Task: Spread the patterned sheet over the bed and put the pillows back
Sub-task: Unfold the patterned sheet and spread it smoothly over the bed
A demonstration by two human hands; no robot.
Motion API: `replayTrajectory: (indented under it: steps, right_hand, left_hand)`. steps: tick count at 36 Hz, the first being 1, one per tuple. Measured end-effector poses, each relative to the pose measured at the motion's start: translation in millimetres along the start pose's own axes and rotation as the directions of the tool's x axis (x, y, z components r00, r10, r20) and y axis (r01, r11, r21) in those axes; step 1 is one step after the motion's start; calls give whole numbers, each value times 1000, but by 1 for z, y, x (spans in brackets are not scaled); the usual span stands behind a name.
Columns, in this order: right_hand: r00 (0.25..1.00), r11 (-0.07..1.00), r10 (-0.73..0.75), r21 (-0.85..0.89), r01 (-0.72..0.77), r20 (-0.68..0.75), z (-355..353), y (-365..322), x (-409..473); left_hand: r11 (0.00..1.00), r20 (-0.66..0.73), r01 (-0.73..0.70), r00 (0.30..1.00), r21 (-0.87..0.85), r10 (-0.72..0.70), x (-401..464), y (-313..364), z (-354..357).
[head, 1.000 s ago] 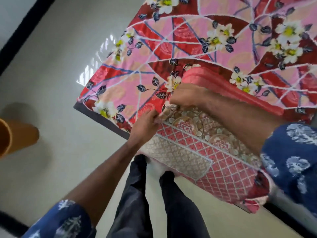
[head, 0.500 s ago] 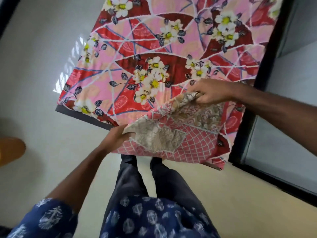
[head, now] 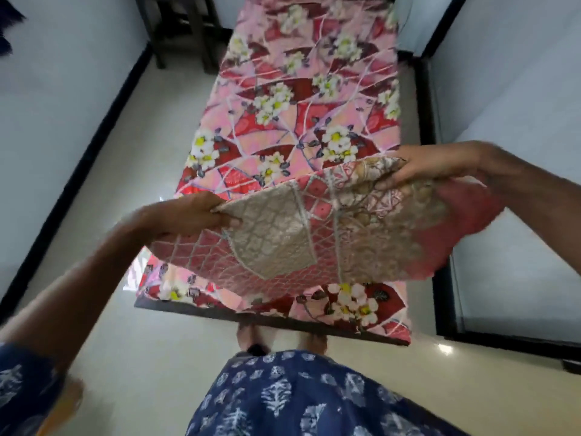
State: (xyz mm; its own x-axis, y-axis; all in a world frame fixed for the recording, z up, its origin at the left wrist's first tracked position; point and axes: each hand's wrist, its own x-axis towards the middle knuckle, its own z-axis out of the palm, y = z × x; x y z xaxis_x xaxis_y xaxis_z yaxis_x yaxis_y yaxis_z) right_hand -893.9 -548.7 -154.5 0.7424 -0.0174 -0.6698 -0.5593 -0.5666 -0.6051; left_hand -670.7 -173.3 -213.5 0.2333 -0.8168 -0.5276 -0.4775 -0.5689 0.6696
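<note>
One pillow [head: 301, 234] with a red lattice and beige patchwork cover hangs across the middle of the frame, held above the near end of the bed [head: 270, 319]. Two hands carry it: the left hand [head: 188, 214] pinches its left corner at centre left, and the right hand [head: 437, 163] pinches its upper right corner at centre right. One patterned sheet [head: 301, 99], pink and red with white flowers, lies spread along the bed from lower centre to the top of the frame. One dark piece of furniture [head: 185, 29] stands at upper left. No writing is readable.
</note>
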Motion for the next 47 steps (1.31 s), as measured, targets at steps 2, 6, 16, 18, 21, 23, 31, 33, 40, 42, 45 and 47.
replayTrajectory:
  steps: [2, 6, 16, 18, 21, 23, 31, 33, 40, 42, 45, 47]
  right_hand:
    - [998, 1000, 30, 8, -30, 54, -1, -4, -14]
    - [994, 996, 51, 74, -58, 94, 5, 2, -28]
    - [931, 960, 128, 195, -203, 341, 24, 42, -41]
    - [927, 943, 119, 252, -218, 356, 15, 45, -49]
    - [938, 922, 126, 312, -231, 324, -8, 53, -53]
    - [944, 914, 152, 322, -247, 294, -28, 55, -53]
    - [809, 864, 207, -286, -415, -550, -108, 100, 34]
    - [568, 735, 43, -359, -575, -822, -103, 130, 72]
    - [732, 895, 250, -137, -424, -634, 40, 251, 195]
    - [782, 910, 268, -118, -397, -563, 89, 279, 205]
    - [760, 915, 333, -3, -403, -558, 137, 332, 216]
    - [724, 916, 350, 54, -398, -594, 157, 363, 222]
  left_hand:
    - [999, 104, 25, 994, -22, -22, -3, 16, -15]
    - [995, 217, 93, 971, 36, -98, -9, 26, -33]
    - [990, 379, 122, 915, 71, -140, 8, 43, -33]
    - [991, 389, 114, 912, 68, -131, 14, 55, -39]
    - [993, 417, 113, 901, 43, -121, 30, 77, -57]
    - [991, 420, 133, 898, 20, -130, 44, 91, -75]
    - [593, -285, 184, 955, 784, 80, 196, 101, -110]
    - [468, -434, 300, 877, 831, 208, 240, 81, -93]
    - [631, -199, 106, 977, 768, 77, 327, -7, 102]
    - [668, -75, 47, 997, 742, 13, 338, -45, 160]
    - [729, 18, -8, 1000, 684, -5, 351, -87, 227]
    - [738, 14, -1, 1000, 674, -11, 357, -108, 260]
